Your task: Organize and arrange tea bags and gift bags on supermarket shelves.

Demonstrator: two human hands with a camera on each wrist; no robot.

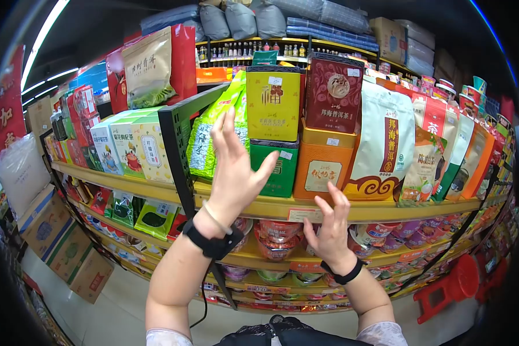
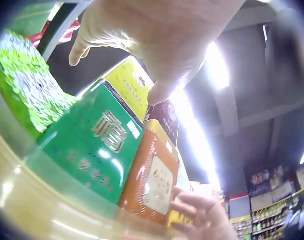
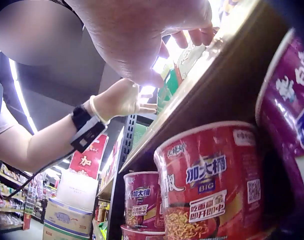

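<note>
a person's left hand (image 1: 233, 173) hangs spread and empty just in front of a green box (image 1: 279, 167) of tea on a shop shelf (image 1: 386, 210). its fingers are straight, and whether they touch the carton cannot be told. the right hand (image 1: 328, 228), likewise relaxed and holding nothing, is below and to the right of the green box, fingertips up at the shelf's yellow lip. it sits just under an orange box (image 1: 323, 170) that stands touching the green box's right side.

a yellow box (image 1: 273, 104) rests directly on top of the green box. a dark red pouch (image 1: 333, 95) stands above and to its right, on the orange box. a leaf-printed green bag (image 1: 205, 138) leans just to the left of the green box. red noodle cups (image 1: 277, 230) fill the tier beneath it.

the green box looks stiff-walled and glossy, probably light for its bulk, and slick on its printed front. hemmed in on both sides and loaded from above, it likely offers the best hold at its front corners, thumb on one side wall and fingers on the other. the yellow box above would need steadying, since it seems free to tip.
</note>
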